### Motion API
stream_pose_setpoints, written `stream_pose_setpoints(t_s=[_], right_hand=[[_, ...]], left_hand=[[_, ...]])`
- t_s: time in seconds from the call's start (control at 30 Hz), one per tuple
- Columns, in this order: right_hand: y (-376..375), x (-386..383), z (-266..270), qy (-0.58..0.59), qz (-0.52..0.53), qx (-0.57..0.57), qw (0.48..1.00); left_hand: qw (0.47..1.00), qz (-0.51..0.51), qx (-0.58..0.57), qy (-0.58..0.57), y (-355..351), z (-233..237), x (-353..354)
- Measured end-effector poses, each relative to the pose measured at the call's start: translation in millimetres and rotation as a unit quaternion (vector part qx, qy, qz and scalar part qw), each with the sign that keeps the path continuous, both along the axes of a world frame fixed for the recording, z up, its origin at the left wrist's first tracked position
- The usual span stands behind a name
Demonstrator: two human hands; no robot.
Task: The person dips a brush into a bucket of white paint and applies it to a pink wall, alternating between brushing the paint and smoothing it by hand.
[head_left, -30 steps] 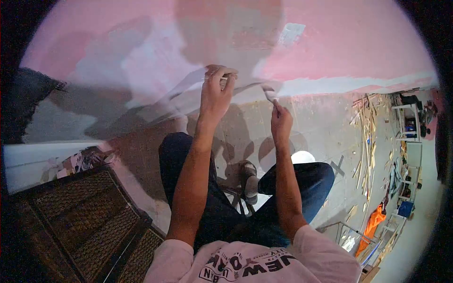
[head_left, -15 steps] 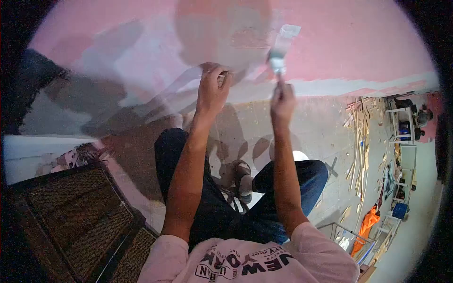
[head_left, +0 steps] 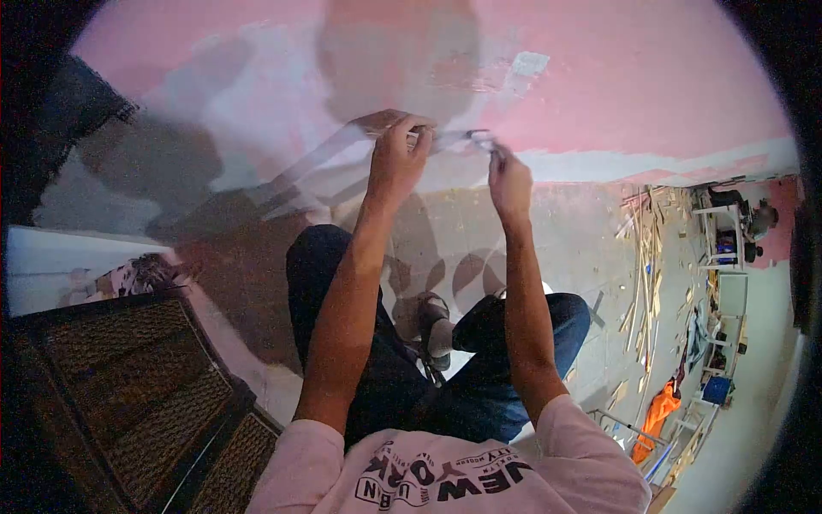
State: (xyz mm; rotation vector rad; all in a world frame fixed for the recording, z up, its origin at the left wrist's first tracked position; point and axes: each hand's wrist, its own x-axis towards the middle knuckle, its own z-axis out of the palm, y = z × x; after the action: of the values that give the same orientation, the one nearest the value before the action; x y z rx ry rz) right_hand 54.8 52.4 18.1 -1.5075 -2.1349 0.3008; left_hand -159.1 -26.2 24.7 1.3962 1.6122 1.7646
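Observation:
My right hand (head_left: 511, 184) is closed round the handle of a putty knife (head_left: 481, 137), which is blurred and points left toward my other hand. My left hand (head_left: 399, 160) grips a flat brown piece (head_left: 385, 121), seen edge-on and partly hidden behind the fingers; its kind I cannot tell. Both hands are raised close to a pink wall (head_left: 616, 81). On that wall, above my right hand, shows a squarish whitish patch (head_left: 529, 63) with smears beside it. Broad grey-white areas (head_left: 265, 111) cover the wall to the left.
Below my hands are my bent knees and a sandaled foot (head_left: 434, 321) on the tiled floor (head_left: 582, 240). A dark woven-panel piece (head_left: 128, 377) stands at lower left. Wood strips (head_left: 651, 274) litter the right side, near an orange cloth (head_left: 658, 420) and a white stool (head_left: 723, 236).
My right hand has drawn the putty knife down from the whitish patch and turned it leftward toward my left hand. My left hand has shifted slightly right.

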Motion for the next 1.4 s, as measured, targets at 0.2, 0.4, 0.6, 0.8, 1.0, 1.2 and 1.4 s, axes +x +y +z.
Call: stream_pose_setpoints(t_s=[0.2, 0.4, 0.6, 0.8, 1.0, 1.2, 1.4], right_hand=[[-43, 13, 36, 0.180, 0.027, 0.172, 0.968], [-49, -6, 58, 0.175, 0.035, 0.245, 0.953], [-6, -2, -48, 0.043, 0.006, 0.017, 0.999], [16, 24, -76, -0.086, 0.042, -0.046, 0.994], [-11, 2, 83, 0.031, -0.005, 0.060, 0.998], [-79, 16, 179, 0.161, -0.043, 0.148, 0.975], [-33, -11, 110, 0.047, -0.006, 0.108, 0.993]], left_hand=[[0.999, 0.018, 0.016, 0.026, 3, -8, -3], [0.999, 0.004, -0.033, 0.000, 0, -3, 0], [1.000, -0.010, -0.019, -0.012, 8, -15, 2], [0.997, -0.033, -0.041, -0.050, 3, 1, 7], [0.998, -0.034, -0.038, -0.037, 15, -4, 15], [0.995, -0.052, -0.030, -0.084, 14, 4, 24], [0.997, -0.035, -0.027, -0.059, 5, 7, 23]])
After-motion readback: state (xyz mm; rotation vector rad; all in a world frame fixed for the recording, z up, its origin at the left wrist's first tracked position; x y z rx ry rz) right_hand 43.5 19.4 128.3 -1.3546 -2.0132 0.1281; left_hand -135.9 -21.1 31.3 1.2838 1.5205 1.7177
